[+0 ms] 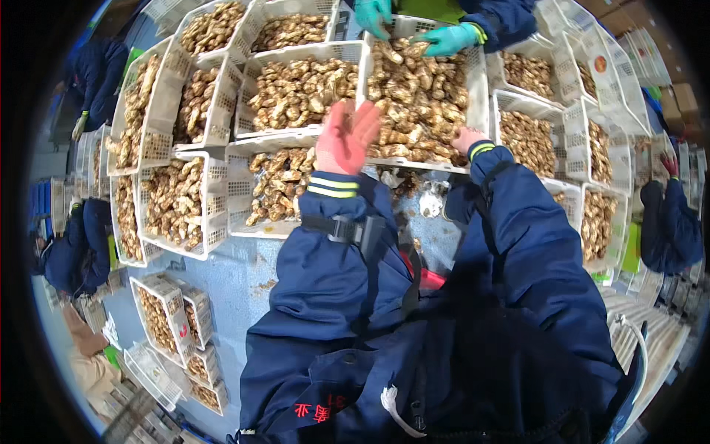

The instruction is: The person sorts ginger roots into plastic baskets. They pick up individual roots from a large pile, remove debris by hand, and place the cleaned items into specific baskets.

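My left hand (347, 139), in a pink-red glove, is raised over the corner where the white crates meet. Its fingers are spread and nothing is in it. At the near right edge of a large white crate (477, 89), my right hand (467, 140) has its fingers curled down among brown-and-cream mushrooms (421, 96); what they grip, if anything, is hidden. Left of that crate stands another full crate of mushrooms (299, 89). A part-filled crate (259, 229) lies just left of my left wrist.
Opposite me, a co-worker's teal-gloved hands (447, 39) reach over the large crate's far side. More mushroom crates (203, 248) line both sides, and several stand on the blue floor (255, 277) at lower left. White scraps (431, 201) lie below the large crate. Other people work at both sides.
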Available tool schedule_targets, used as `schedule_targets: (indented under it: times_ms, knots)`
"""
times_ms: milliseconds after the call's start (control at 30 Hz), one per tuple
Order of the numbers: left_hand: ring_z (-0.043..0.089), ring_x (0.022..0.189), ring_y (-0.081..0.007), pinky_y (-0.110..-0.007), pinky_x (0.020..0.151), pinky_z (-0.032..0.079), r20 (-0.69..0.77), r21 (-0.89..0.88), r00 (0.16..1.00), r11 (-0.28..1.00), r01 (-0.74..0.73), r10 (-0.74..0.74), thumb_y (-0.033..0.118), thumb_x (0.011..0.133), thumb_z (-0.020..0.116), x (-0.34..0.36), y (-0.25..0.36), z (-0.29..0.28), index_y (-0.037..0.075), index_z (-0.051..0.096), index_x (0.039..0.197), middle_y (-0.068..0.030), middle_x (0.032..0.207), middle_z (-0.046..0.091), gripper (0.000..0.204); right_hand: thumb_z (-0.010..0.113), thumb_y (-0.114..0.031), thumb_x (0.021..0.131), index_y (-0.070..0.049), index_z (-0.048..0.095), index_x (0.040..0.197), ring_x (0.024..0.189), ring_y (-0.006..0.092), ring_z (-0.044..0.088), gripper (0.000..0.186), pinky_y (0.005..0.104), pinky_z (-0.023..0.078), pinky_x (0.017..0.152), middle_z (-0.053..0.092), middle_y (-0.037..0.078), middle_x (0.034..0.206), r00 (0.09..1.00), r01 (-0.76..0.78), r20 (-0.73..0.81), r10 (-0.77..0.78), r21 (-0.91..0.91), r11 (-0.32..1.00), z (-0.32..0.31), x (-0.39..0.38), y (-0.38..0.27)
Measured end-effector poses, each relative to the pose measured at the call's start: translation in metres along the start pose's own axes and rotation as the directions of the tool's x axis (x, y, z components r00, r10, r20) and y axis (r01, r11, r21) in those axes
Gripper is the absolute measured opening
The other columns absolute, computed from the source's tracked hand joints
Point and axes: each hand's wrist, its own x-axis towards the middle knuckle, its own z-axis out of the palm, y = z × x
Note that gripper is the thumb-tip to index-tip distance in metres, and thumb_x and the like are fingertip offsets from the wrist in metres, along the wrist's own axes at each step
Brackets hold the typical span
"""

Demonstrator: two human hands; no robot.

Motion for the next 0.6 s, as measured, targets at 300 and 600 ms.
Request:
schedule_targets:
  times_ms: [300,600]
  knots:
    - [0.058,0.083,-0.0219,-0.031,0.07,0.049,-0.237,0.273,0.949,0.923,0.27,-0.207,0.027,0.087,0.047,-0.036,-0.072,0.015,-0.001,0.046,0.112,-0.0143,0.099,0.057,0.038,0.045,-0.02,0.08,-0.006,0.055,0.109,0.105,0.022,0.052,0.034,0.0369,0.045,0.083,0.052,0.011,0.117,0.998,0.002,0.054,0.016,-0.316,0.949,0.043,0.027,-0.009]
    - [0.058,0.084,-0.0195,-0.03,0.071,0.048,-0.286,0.24,0.942,0.939,0.246,-0.174,0.029,0.088,0.047,-0.036,-0.077,0.004,0.002,0.046,0.112,-0.0126,0.101,0.056,0.036,0.052,-0.037,0.075,0.004,0.033,0.121,0.116,0.0254,0.041,0.064,0.0308,0.032,0.097,0.043,0.019,0.124,0.977,-0.122,0.162,0.137,-0.1,0.988,0.038,0.032,-0.014]
